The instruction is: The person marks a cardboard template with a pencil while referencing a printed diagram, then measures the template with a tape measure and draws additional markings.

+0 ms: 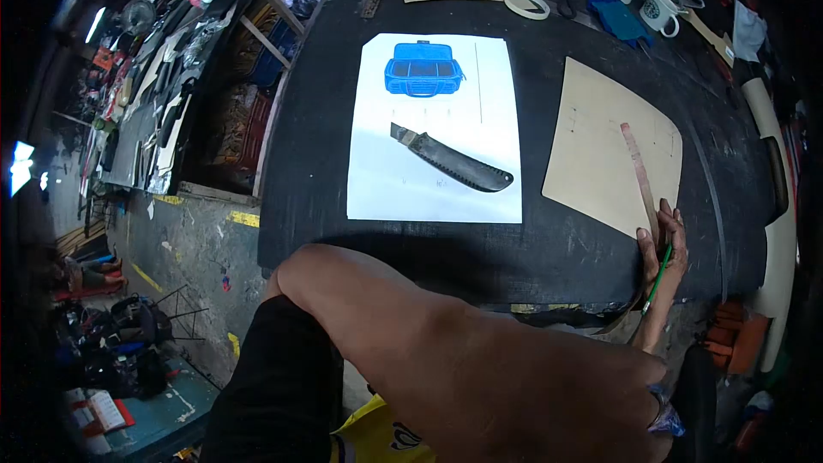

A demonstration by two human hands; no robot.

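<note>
Notably, the right hand (pixel 673 249) is narrowed around a green pen (pixel 662 273), apparently tucked along the fingers so that the tips can steady a reddish ruler-like strip (pixel 636 159). This strip lies on the tan pattern card (pixel 591 133), at the right of the black tabletop (pixel 309 133), its lower end at the hand. The left forearm crosses the foreground; whether the left hand (pixel 650 390), beside something blue (pixel 667 418), grips anything cannot be told. Left of the card, 1 printed sheet (pixel 377 154) bears a blue bag picture (pixel 423 69); a utility knife (pixel 459 161), blade exposed, lies below it, perhaps as a weight, leaving the picture uncovered.
</note>
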